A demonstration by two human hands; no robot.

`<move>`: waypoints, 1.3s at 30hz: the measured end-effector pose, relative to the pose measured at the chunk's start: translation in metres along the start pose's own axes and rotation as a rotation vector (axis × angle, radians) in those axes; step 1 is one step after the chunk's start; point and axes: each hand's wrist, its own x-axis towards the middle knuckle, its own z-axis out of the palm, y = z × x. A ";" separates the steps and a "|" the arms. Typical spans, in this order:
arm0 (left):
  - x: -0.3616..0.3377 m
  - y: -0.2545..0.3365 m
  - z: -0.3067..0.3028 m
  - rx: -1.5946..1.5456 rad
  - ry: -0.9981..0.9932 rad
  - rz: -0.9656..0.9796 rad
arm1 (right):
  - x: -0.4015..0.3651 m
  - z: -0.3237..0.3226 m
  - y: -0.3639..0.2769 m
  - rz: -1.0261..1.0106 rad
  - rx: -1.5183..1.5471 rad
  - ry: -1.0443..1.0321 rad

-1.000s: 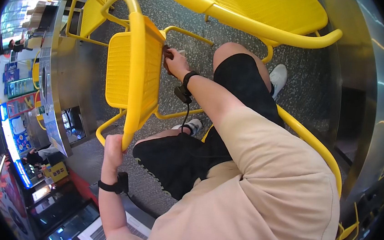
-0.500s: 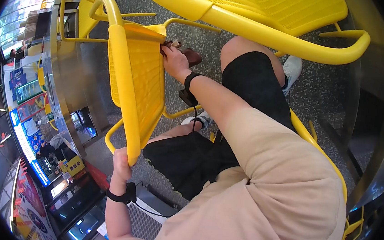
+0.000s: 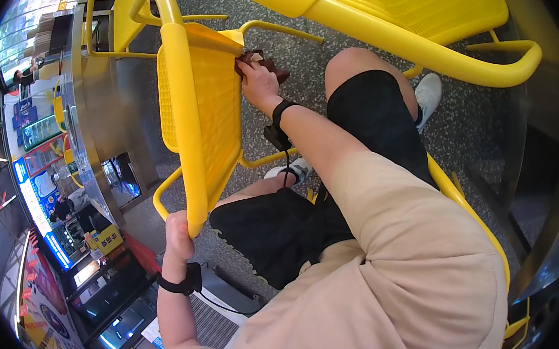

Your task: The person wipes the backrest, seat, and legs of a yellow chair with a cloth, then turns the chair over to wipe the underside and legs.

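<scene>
At 7 o'clock, nearest, the left hand [image 3: 179, 231] is curled tight round the rim of a tilted yellow perforated metal chair [image 3: 205, 115]. Farther off, at 12 o'clock, the right hand [image 3: 257, 83] bunches a brown cloth [image 3: 266, 62] against the chair's far edge. Hard rubbing could likely twist the rim out of the left grip, dropping the chair onto the speckled floor [image 3: 458, 140].

Glossy metal chair [image 3: 198, 121] — soft cloth [image 3: 262, 63]
</scene>
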 end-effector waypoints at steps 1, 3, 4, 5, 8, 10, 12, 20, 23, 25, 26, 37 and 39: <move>0.001 -0.003 0.000 0.001 -0.004 0.013 | 0.000 0.003 -0.003 0.037 0.019 -0.023; 0.001 -0.004 0.001 0.008 -0.008 0.015 | -0.003 0.005 -0.010 0.112 0.056 -0.065; -0.001 -0.003 0.000 0.018 -0.012 0.005 | -0.010 0.005 -0.010 0.122 0.086 -0.095; 0.000 -0.002 -0.002 0.029 -0.016 -0.001 | -0.019 0.003 -0.009 0.131 0.115 -0.121; 0.001 0.006 -0.001 0.075 -0.030 0.025 | -0.023 -0.003 -0.017 0.170 0.136 -0.155; 0.002 0.011 -0.001 0.058 -0.027 0.017 | -0.020 0.002 -0.015 0.136 0.134 -0.091; 0.003 0.007 0.000 0.053 -0.017 0.019 | -0.001 0.003 -0.007 0.050 0.153 -0.002; 0.002 0.003 -0.001 0.054 -0.031 0.036 | -0.004 -0.007 -0.009 0.097 0.073 -0.158; 0.002 0.007 -0.001 0.059 -0.024 0.023 | 0.005 -0.007 -0.004 0.009 -0.022 -0.109; 0.004 0.005 0.000 0.069 -0.003 0.050 | 0.015 -0.012 0.000 -0.089 -0.043 -0.028; 0.002 0.004 0.001 0.072 0.004 0.056 | 0.016 -0.011 0.001 -0.083 -0.069 -0.052; 0.003 0.008 0.000 0.079 0.005 0.039 | -0.010 -0.012 0.004 -0.109 0.031 -0.081; 0.003 0.007 0.003 0.085 0.033 0.036 | -0.005 -0.018 0.006 -0.101 -0.020 -0.117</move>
